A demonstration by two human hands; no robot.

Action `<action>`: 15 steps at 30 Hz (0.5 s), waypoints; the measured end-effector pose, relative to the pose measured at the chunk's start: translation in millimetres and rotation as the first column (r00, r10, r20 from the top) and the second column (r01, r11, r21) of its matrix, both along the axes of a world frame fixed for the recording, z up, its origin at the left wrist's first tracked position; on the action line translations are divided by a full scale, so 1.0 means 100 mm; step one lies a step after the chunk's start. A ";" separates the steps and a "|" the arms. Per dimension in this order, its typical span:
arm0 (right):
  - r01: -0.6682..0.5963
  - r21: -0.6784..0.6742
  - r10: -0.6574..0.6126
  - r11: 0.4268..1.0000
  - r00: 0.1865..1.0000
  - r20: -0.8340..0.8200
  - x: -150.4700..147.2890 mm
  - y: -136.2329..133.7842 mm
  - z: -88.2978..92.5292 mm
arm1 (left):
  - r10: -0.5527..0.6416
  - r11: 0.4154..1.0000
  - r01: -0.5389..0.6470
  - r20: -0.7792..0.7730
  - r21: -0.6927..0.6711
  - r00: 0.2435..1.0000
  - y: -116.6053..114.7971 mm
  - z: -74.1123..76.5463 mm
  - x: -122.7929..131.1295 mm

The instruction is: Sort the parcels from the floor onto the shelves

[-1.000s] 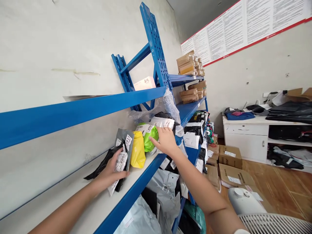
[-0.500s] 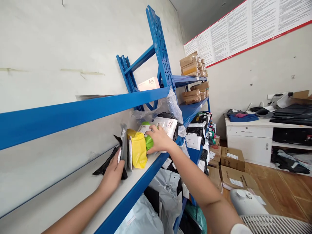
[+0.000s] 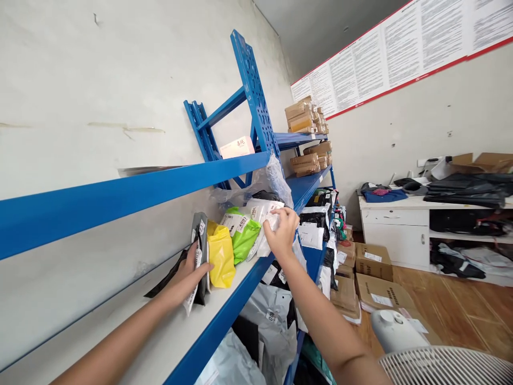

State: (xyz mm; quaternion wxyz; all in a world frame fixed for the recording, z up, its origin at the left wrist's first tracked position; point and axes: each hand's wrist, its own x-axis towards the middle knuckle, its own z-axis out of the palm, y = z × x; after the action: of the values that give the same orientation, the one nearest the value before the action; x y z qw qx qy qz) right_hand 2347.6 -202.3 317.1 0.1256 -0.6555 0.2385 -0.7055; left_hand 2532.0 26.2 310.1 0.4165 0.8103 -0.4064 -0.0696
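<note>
My left hand (image 3: 185,275) presses flat against a grey and black parcel (image 3: 199,251) standing upright on the white board of a blue shelf (image 3: 224,315). A yellow parcel (image 3: 220,255) leans next to it, then a green parcel (image 3: 240,232) with a white label. My right hand (image 3: 282,231) pinches the edge of a white labelled parcel (image 3: 262,214) beside the green one. A clear plastic bag (image 3: 276,179) hangs behind these parcels.
More bagged parcels fill the shelf below (image 3: 272,321) and further along the rack (image 3: 316,219). Cardboard boxes (image 3: 304,115) sit on the upper shelves, and more boxes (image 3: 372,267) lie on the wooden floor. A white cabinet (image 3: 396,224) stands at right; a white fan (image 3: 425,358) is near my right arm.
My right hand left the green parcel and moved right onto the white labelled one, gripping its edge. The green parcel now leans against the yellow one. My left hand stays on the grey parcel.
</note>
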 end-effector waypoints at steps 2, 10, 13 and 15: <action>0.004 0.114 -0.008 0.993 0.999 0.038 0.05 -0.10 -0.10 | -0.015 1.000 0.016 -0.038 0.019 0.999 -0.03 0.01 -0.08; -0.003 0.151 -0.006 0.989 0.998 0.061 0.11 -0.23 -0.09 | 0.019 1.000 -0.020 -0.034 -0.020 0.999 -0.16 0.03 -0.58; -0.002 -0.082 0.001 0.997 1.000 -0.021 -0.02 0.13 -0.01 | -0.010 0.997 0.013 0.043 -0.077 0.999 -0.05 -0.10 -0.60; -0.176 -0.237 0.129 0.955 0.971 -0.202 -0.07 0.41 0.06 | -0.033 0.998 0.037 0.079 -0.056 0.996 0.02 -0.19 -0.59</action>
State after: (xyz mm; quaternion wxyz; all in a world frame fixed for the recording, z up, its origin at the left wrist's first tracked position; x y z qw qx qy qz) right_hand 2340.6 -160.9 323.2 0.0726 -0.7450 0.1054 -0.6547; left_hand 2472.9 28.5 291.0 0.4222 0.7928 -0.4382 -0.0336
